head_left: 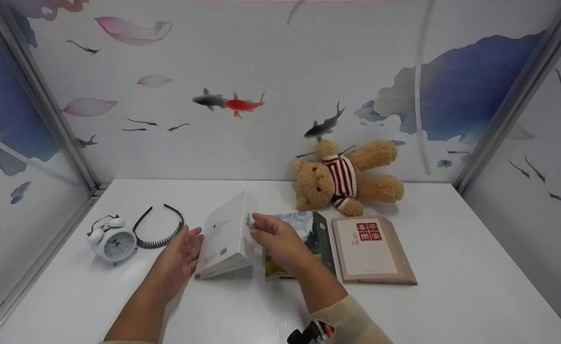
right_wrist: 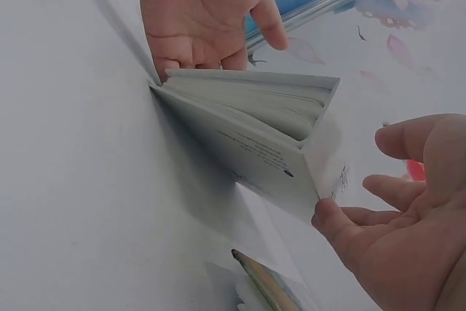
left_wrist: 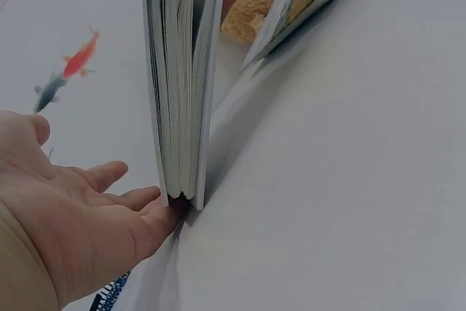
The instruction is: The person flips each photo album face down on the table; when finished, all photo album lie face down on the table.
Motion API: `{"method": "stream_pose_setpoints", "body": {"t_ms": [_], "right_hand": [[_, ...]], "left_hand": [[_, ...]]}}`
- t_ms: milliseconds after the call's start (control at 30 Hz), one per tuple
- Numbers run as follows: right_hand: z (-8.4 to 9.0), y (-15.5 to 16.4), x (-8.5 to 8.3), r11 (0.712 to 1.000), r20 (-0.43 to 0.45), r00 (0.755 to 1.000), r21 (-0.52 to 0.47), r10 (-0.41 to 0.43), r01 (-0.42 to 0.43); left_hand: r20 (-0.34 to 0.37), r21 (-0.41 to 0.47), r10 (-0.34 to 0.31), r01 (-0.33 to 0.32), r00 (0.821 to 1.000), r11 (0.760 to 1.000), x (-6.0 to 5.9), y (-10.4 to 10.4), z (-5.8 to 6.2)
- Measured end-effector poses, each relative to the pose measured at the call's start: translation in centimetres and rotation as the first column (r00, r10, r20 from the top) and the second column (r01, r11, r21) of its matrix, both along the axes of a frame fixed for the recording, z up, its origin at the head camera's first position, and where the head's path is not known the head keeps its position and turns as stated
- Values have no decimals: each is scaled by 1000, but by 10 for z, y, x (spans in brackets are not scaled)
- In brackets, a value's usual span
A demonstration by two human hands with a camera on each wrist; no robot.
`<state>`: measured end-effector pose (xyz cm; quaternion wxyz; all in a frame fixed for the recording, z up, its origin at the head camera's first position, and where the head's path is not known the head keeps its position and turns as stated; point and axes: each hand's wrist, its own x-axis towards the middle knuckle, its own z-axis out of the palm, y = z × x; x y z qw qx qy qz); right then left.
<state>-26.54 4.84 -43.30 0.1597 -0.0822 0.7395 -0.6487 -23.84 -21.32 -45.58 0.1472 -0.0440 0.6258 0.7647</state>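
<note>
A white book [head_left: 227, 234] stands tilted on its long edge near the middle of the white table [head_left: 452, 286], its spine raised toward the far side and its pages slightly fanned. The left hand [head_left: 178, 258] lies open against the book's left side, fingers straight, with the fingertips [left_wrist: 156, 209] touching the book's lower edge where it meets the table. The right hand [head_left: 275, 239] is on the book's right side, fingers loosely spread and only lightly bent; one fingertip [right_wrist: 325, 214] touches the corner of the spine, and nothing is gripped.

Just right of the white book, partly under the right hand, a book with a painted landscape cover [head_left: 309, 234] lies flat. Beside it to the right lies a beige book with a red label [head_left: 371, 251]. Beyond these two, against the far wall, a brown teddy bear in a red-striped sweater [head_left: 345, 177] lies on its side. Left of the hands, a black toothed headband [head_left: 158, 227] lies on the table, and a white twin-bell alarm clock [head_left: 113, 241] stands just left of it.
</note>
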Motion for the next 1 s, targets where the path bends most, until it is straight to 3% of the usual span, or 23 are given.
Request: {"method": "stream_pose_setpoints", "body": {"t_ms": [233,633,733,833,1000], "right_hand": [[-12,0,-2,999,40,999,-27,32,-31],[-14,-3,-4,1000,122,992,-5,-29,30],[-8,0,-3,1000,95,995,16,-24,23],[4,9,0,1000,39,999,-8,-8,8],[31,37,6,998,-86,996,-59,14,-20]], "left_hand": [[-5,-60,18,-18,1000,998,1,-2,-1],[-41,-114,14,-18,999,993,-1,-2,-3],[-47,-146,25,-32,999,989,1,1,4],[-103,-219,41,-63,994,974,7,6,18],[-241,-358,56,-142,969,923,14,26,42]]}}
